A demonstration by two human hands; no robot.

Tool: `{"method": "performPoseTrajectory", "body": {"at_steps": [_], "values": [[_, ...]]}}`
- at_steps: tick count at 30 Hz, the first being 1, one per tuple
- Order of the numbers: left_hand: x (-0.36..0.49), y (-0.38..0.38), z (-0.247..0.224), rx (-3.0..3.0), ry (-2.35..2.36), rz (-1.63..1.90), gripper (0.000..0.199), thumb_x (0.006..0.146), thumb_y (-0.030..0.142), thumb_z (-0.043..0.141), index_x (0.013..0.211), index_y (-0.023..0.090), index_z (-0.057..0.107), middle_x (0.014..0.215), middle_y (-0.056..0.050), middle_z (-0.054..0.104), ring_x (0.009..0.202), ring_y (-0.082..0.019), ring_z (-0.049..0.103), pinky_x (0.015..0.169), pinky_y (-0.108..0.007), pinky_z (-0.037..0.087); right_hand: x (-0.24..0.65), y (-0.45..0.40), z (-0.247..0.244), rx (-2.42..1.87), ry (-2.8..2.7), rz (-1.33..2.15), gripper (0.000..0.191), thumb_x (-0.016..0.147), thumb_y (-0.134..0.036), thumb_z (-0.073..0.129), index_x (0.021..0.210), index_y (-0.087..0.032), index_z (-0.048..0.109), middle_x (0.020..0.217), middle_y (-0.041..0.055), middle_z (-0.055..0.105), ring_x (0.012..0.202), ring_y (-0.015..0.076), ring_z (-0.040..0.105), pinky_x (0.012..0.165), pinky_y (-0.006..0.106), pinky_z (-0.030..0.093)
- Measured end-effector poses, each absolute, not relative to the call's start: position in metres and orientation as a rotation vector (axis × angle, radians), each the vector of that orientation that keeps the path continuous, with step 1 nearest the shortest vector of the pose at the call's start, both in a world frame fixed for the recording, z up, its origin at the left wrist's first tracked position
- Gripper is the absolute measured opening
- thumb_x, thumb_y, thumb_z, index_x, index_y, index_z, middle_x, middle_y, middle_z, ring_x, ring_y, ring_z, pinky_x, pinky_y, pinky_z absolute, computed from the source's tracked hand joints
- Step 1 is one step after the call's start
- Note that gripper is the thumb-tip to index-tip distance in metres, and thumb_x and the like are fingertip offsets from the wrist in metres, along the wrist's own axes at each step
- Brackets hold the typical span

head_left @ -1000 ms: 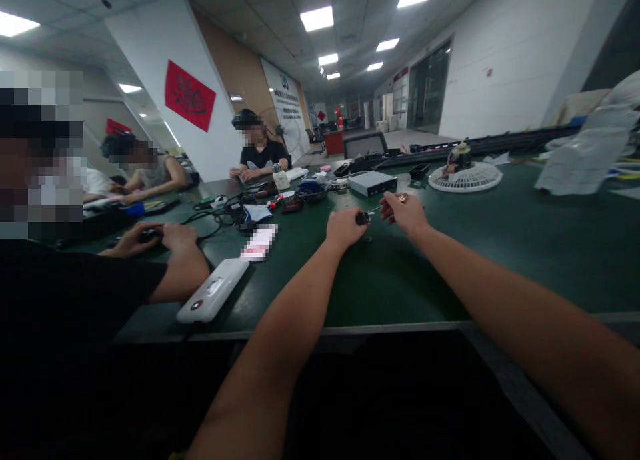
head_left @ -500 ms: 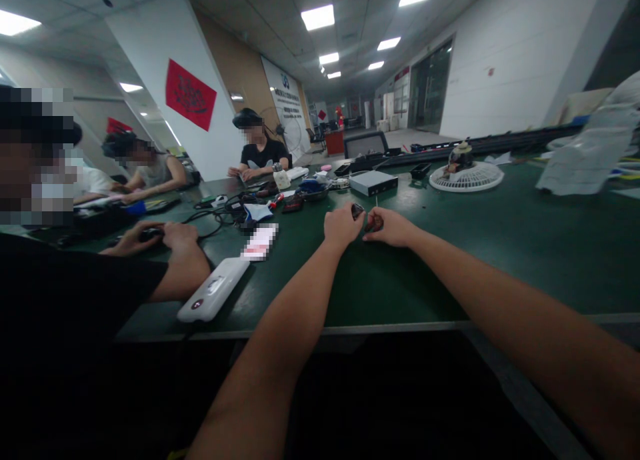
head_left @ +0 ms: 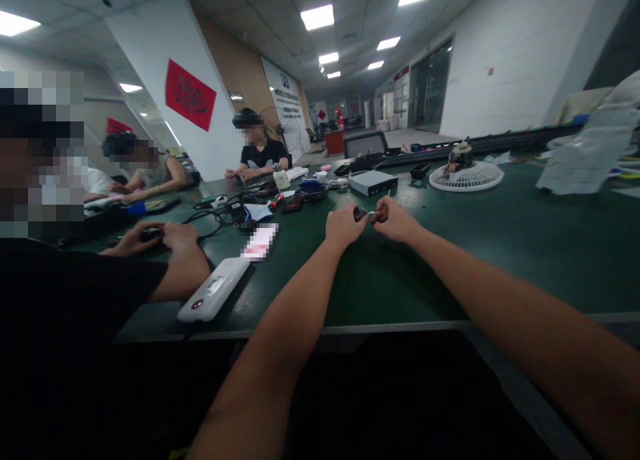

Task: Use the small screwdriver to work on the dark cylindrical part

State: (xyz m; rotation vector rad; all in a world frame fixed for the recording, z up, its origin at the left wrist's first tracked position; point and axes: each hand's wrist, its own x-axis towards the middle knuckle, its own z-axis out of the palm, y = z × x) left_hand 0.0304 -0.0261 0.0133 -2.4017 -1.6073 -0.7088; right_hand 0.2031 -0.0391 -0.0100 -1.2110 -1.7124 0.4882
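My left hand (head_left: 345, 223) is closed on a small dark piece (head_left: 359, 213) with a shiny rim, whose kind I cannot make out. Close beside it, my right hand (head_left: 397, 220) pinches a small copper-brown piece (head_left: 381, 212), partly hidden by the fingers. A short, thin, light-coloured bit (head_left: 371, 213) bridges the gap between the two hands, and another thin tip (head_left: 389, 193) sticks up above the right fingers. Both hands are just above the green table (head_left: 390, 280), in front of a grey metal box (head_left: 373, 183).
A white fan grille with a motor (head_left: 466, 175) lies right of the box. Cables and parts (head_left: 240, 207) crowd the left, near a phone (head_left: 260, 241) and a white power bank-like case (head_left: 215, 290). A co-worker's hands (head_left: 155, 237) work at left; other people sit beyond.
My right hand has moved slightly up and right, away from my left hand. The gap between the two held pieces has widened, showing the thin bit between them.
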Motion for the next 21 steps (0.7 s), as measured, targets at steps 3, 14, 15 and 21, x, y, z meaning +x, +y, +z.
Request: {"method": "performPoseTrajectory", "body": {"at_steps": [3,14,15,21], "values": [[0.03,-0.027,0.014,-2.479,-1.55,-0.715,0.04,0.093,0.052,0.055,0.112,0.019,0.067,0.105,-0.014,0.074,0.101,-0.029,0.068,0.092,-0.041,0.048,0.207,-0.037,-0.008,-1.195,-1.611,0.454,0.038,0.064,-0.011,0.064,0.09,-0.026,0.04,0.083,0.0002,0.07,0.074,0.0183,0.068,0.071,0.031,0.051],[0.032,-0.027,0.013,-2.685,-1.259,-0.671,0.029,0.088,0.042,0.062,0.106,0.021,0.068,0.099,-0.008,0.075,0.095,-0.026,0.069,0.087,-0.035,0.051,0.21,-0.032,-0.008,-1.093,-1.553,0.511,0.038,0.065,-0.012,0.069,0.087,-0.025,0.041,0.083,-0.0006,0.072,0.076,0.0188,0.07,0.073,0.033,0.052],[0.032,-0.028,0.013,-2.691,-1.255,-0.67,0.029,0.087,0.042,0.062,0.106,0.021,0.069,0.099,-0.008,0.075,0.095,-0.025,0.069,0.087,-0.035,0.051,0.211,-0.032,-0.008,-1.1,-1.54,0.501,0.039,0.064,-0.012,0.071,0.086,-0.025,0.041,0.083,-0.0009,0.072,0.076,0.0184,0.07,0.072,0.033,0.052],[0.031,-0.028,0.013,-2.725,-1.199,-0.702,0.028,0.087,0.041,0.063,0.105,0.021,0.069,0.098,-0.008,0.075,0.092,-0.024,0.069,0.087,-0.036,0.051,0.215,-0.031,-0.007,-1.2,-1.507,0.493,0.043,0.063,-0.014,0.077,0.085,-0.026,0.041,0.073,-0.0027,0.069,0.073,0.0195,0.07,0.068,0.031,0.052]]}}
